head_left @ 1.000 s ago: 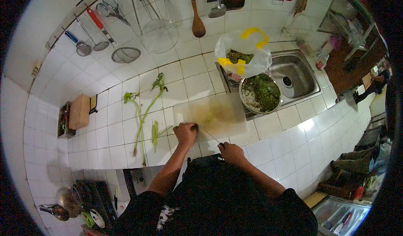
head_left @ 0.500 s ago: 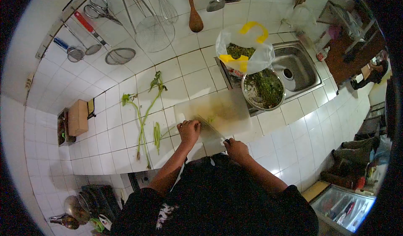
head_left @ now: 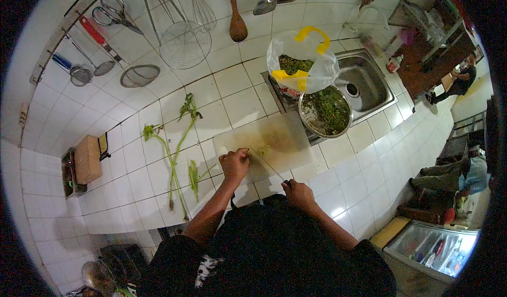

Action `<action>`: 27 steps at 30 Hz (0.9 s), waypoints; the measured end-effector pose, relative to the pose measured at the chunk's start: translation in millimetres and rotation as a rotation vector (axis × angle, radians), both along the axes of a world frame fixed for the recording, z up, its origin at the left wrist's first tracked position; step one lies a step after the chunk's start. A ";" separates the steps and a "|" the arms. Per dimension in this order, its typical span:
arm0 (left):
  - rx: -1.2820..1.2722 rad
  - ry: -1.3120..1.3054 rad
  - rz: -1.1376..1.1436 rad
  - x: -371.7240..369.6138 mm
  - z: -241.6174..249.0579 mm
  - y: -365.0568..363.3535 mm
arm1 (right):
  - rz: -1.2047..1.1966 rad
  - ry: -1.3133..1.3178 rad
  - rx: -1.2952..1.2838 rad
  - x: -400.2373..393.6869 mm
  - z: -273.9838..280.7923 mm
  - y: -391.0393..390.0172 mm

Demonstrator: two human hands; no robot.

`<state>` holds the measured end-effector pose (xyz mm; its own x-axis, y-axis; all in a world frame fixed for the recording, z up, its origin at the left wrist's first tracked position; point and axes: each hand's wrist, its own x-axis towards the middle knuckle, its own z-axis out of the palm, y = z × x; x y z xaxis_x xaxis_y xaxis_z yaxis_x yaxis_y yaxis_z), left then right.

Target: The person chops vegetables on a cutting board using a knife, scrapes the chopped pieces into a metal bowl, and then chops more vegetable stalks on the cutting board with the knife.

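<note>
My right hand is closed round the dark handle of a kitchen knife, whose blade slants across the cutting board towards my left hand. My left hand rests on the board's left part with its fingers curled together, close to the blade's tip. What those fingers hold is hidden. Small chopped green pieces lie by the blade. Cut green stalks lie on the tiles left of the board, one of them reaching towards my left hand. Further left are long leafy stems.
A metal bowl of chopped greens and a plastic bag with yellow handles stand by the sink. A brown box sits at the left. Utensils hang on the wall, including a wire skimmer. Other people are at the right.
The view has shifted slightly. The chopped pile by the blade looks larger. Both hands stay in nearly the same place on the board and knife.
</note>
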<state>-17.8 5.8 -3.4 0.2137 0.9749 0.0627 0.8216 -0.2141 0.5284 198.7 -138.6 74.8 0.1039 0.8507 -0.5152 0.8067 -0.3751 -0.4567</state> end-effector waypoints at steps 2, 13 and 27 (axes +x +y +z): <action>-0.012 -0.016 0.015 -0.3 -0.7 0.2 | 0.002 -0.003 0.000 -2.3 2.4 1.5; -0.093 0.019 0.201 -7.5 7.1 7.9 | 0.055 -0.027 -0.048 -11.6 0.9 10.3; -0.340 0.202 0.155 -5.4 21.3 34.8 | 0.086 0.001 -0.022 -22.6 5.8 25.8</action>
<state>-23.2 40.6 17.9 0.0378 0.9544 -0.2961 0.9247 0.0790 0.3725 176.0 -112.8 80.6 0.0307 0.8450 -0.5340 0.8360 -0.3145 -0.4497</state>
